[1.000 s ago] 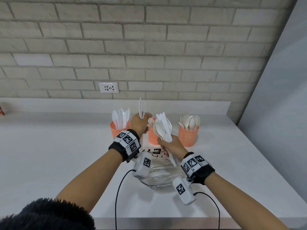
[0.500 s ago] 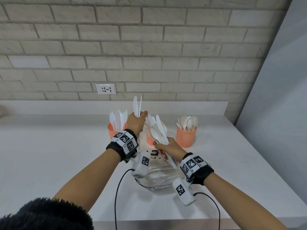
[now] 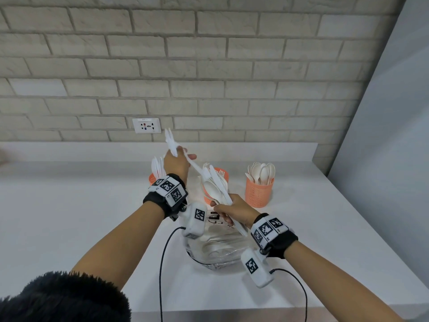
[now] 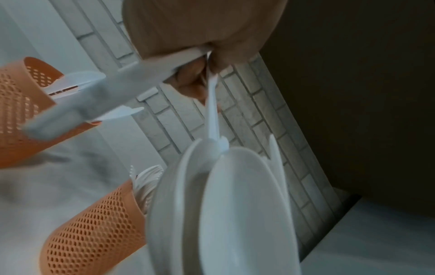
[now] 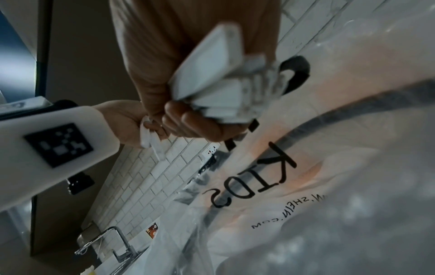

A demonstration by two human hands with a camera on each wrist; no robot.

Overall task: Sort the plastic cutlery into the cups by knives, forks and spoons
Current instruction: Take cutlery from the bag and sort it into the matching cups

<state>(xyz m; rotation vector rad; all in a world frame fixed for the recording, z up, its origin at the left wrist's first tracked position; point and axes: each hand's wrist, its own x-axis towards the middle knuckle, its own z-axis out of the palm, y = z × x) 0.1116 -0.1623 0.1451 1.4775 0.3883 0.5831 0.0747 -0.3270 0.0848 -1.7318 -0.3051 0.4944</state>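
You had a white counter (image 3: 69, 217) running under a pale brick wall (image 3: 209, 66), with a white wall socket (image 3: 146, 125) set low in the bricks. A clear plastic bag (image 3: 216, 254) printed in black letters lay on the counter before you, and a grey panel (image 3: 390, 135) closed off your right side.

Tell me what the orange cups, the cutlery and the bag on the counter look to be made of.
Orange cups: likely matte plastic, walls a fine mesh of holes.
Cutlery: thin white plastic, smooth and faintly glossy, as the task says.
Bag: clear, glossy plastic film; it crinkles and the contents show through.
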